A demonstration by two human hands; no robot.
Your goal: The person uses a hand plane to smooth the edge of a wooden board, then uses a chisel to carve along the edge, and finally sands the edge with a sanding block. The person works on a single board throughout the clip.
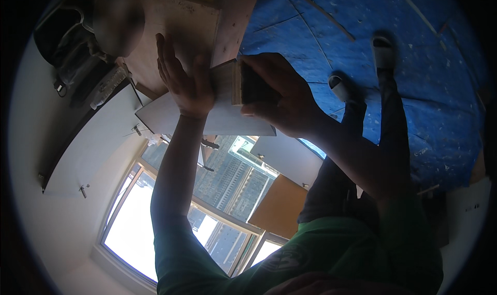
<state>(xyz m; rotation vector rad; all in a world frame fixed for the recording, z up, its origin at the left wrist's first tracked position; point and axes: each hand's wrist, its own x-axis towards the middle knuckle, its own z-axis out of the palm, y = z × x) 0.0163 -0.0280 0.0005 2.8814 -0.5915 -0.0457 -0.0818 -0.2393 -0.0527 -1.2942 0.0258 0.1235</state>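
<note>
Right hand (277,95) clasps wood block (239,82); left hand (186,77) flat beside.

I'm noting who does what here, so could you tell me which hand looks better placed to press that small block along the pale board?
The right hand, probably: it already grips the sanding block against the pale board. The left hand lies flat and open beside it, seemingly just steadying the board.

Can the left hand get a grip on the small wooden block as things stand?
Probably yes. The left hand lies open and flat right beside the wooden block, with nothing between them, though the right hand already wraps the block's other side.
</note>
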